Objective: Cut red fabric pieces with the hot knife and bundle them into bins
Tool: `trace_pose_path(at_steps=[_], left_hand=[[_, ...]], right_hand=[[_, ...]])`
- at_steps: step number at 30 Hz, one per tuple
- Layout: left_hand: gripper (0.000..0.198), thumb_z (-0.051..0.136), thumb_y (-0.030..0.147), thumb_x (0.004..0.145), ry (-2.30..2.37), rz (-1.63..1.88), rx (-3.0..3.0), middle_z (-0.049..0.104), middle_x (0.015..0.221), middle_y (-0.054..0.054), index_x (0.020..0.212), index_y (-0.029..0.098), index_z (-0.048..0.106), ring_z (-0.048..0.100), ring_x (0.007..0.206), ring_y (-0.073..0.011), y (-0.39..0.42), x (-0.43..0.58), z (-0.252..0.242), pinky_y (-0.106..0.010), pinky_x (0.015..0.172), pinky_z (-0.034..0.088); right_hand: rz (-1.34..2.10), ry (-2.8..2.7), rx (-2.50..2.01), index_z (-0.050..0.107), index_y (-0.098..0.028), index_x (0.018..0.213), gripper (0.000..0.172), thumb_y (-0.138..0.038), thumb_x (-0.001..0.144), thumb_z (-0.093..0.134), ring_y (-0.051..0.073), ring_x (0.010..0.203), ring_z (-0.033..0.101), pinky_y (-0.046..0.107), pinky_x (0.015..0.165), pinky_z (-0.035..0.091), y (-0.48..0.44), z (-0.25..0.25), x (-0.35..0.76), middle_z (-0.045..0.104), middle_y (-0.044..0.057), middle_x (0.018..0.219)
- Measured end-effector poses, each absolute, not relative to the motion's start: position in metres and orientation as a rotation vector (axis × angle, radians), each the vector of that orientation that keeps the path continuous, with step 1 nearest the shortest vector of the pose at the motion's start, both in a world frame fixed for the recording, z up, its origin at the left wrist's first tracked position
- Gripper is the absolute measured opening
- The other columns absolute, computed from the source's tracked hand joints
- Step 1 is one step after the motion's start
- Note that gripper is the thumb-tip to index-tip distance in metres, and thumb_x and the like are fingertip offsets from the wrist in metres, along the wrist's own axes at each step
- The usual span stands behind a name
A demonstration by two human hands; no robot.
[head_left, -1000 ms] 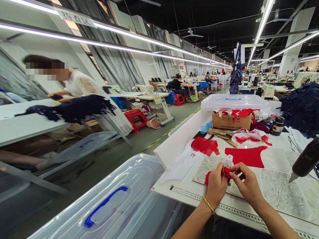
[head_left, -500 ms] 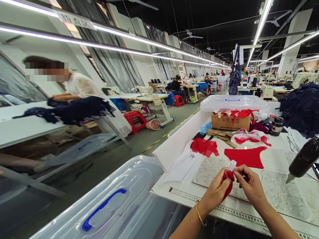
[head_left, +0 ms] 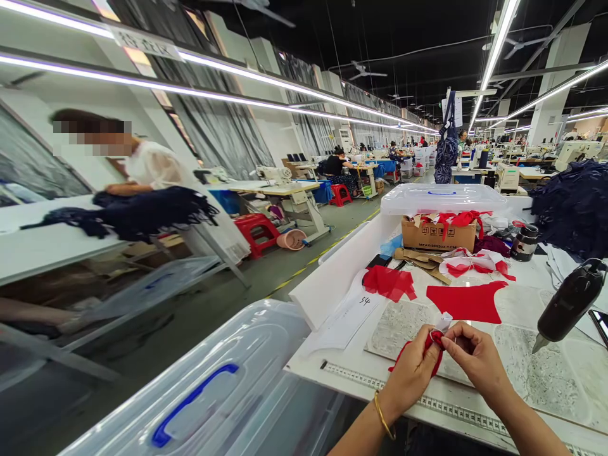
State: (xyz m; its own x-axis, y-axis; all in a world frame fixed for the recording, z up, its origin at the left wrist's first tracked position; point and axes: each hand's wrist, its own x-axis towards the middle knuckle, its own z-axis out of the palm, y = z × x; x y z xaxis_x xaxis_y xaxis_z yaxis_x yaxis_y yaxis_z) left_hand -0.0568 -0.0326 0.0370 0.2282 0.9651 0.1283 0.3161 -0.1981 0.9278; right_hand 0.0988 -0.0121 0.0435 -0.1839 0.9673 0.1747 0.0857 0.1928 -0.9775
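Observation:
My left hand (head_left: 414, 366) is closed around a bunched piece of red fabric (head_left: 436, 342), part of which shows below and left of the fingers. A small white strip (head_left: 444, 322) sticks up from the top of the bundle. Thumb and fingers of my right hand (head_left: 475, 356) pinch at the bundle's right edge, against my left fingertips. Just beyond the hands a flat red fabric panel (head_left: 468, 301) lies on the table. Sheer red pieces (head_left: 389, 282) rest to its left on a white paper pattern (head_left: 344, 316) marked 54.
A measuring tape (head_left: 451, 410) runs along the table's front edge. A dark glue-gun-like tool (head_left: 567, 304) points down at right. Behind stand a cardboard box (head_left: 437, 237) and a dark jar (head_left: 525, 243). Left are a lidded plastic bin (head_left: 266, 342) and a person (head_left: 152, 166) at another table.
Both hands have shifted slightly downward with the red fabric. More of the fabric now shows to the left of my left hand. The right hand still pinches at the bundle.

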Motion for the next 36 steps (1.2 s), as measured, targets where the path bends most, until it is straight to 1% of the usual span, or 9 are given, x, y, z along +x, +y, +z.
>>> trace_pose_path(at_steps=[3,7,15,22,26,29,31,33,36], left_hand=[[0.031,0.037,0.046,0.097,1.215,0.976,1.702,0.061,0.084,-0.002,0.101,0.019,0.052,0.054,0.077,-0.0177,-0.036,-0.055,0.041,-0.029,0.074,0.043],[0.029,0.037,0.041,0.099,1.170,0.986,1.769,0.066,0.100,-0.008,0.112,0.020,0.051,0.060,0.089,-0.0206,-0.043,-0.053,0.048,-0.031,0.082,0.045],[0.034,0.036,0.049,0.097,1.202,0.973,1.726,0.062,0.083,-0.003,0.100,0.020,0.052,0.056,0.076,-0.0184,-0.037,-0.055,0.042,-0.028,0.072,0.043],[0.046,0.046,0.065,0.088,1.260,1.121,1.599,0.054,0.071,0.002,0.083,0.019,0.053,0.048,0.068,-0.0150,-0.026,-0.052,0.032,-0.026,0.067,0.039],[0.048,0.049,0.066,0.086,1.291,1.152,1.561,0.052,0.071,0.002,0.084,0.018,0.054,0.046,0.068,-0.0147,-0.026,-0.051,0.035,-0.026,0.068,0.039],[0.041,0.047,0.058,0.090,1.213,1.154,1.578,0.058,0.082,-0.001,0.095,0.018,0.056,0.052,0.077,-0.0165,-0.031,-0.048,0.041,-0.028,0.077,0.043],[0.034,0.052,0.049,0.089,1.102,1.106,1.543,0.060,0.091,-0.003,0.105,0.019,0.056,0.054,0.086,-0.0173,-0.034,-0.047,0.044,-0.029,0.084,0.044],[0.037,0.059,0.045,0.084,0.976,1.020,1.381,0.060,0.091,-0.002,0.110,0.020,0.055,0.055,0.084,-0.0166,-0.036,-0.046,0.045,-0.028,0.080,0.046],[0.042,0.058,0.054,0.082,0.853,1.016,1.098,0.060,0.090,-0.003,0.104,0.018,0.057,0.056,0.084,-0.0168,-0.034,-0.045,0.042,-0.030,0.080,0.048]], right_hand=[[0.962,-1.496,-1.056,0.066,-0.020,0.069,0.039,-0.059,0.076,0.067,0.011,0.050,0.036,0.026,0.047,0.032,-0.015,0.043,0.097,0.054,0.000,0.061],[0.749,-1.597,-1.045,0.064,-0.022,0.070,0.030,-0.049,0.083,0.062,0.011,0.050,0.039,0.027,0.048,0.033,-0.016,0.041,0.096,0.058,0.002,0.067],[1.085,-1.587,-0.948,0.057,-0.021,0.067,0.037,-0.055,0.081,0.062,0.011,0.051,0.035,0.026,0.047,0.032,-0.017,0.043,0.100,0.046,-0.003,0.058],[1.001,-1.782,-0.843,0.056,-0.021,0.068,0.020,-0.033,0.083,0.061,0.009,0.049,0.037,0.024,0.045,0.030,-0.038,0.036,0.093,0.049,-0.002,0.065],[0.925,-1.580,-0.966,0.061,-0.021,0.078,0.025,-0.045,0.086,0.060,0.010,0.050,0.040,0.025,0.047,0.033,-0.033,0.031,0.096,0.049,-0.003,0.062],[0.942,-1.454,-1.028,0.065,-0.021,0.088,0.037,-0.057,0.081,0.064,0.011,0.051,0.041,0.026,0.048,0.036,-0.023,0.034,0.099,0.052,-0.002,0.063],[0.983,-1.488,-1.004,0.066,-0.021,0.080,0.042,-0.063,0.078,0.064,0.012,0.053,0.044,0.027,0.050,0.038,-0.018,0.037,0.101,0.055,0.000,0.064],[0.995,-1.518,-0.983,0.064,-0.021,0.070,0.045,-0.065,0.078,0.063,0.013,0.055,0.046,0.027,0.052,0.040,-0.016,0.040,0.103,0.055,0.001,0.063],[0.917,-1.564,-0.956,0.064,-0.021,0.065,0.043,-0.061,0.080,0.064,0.013,0.055,0.045,0.027,0.050,0.037,-0.018,0.042,0.105,0.052,0.000,0.062]])
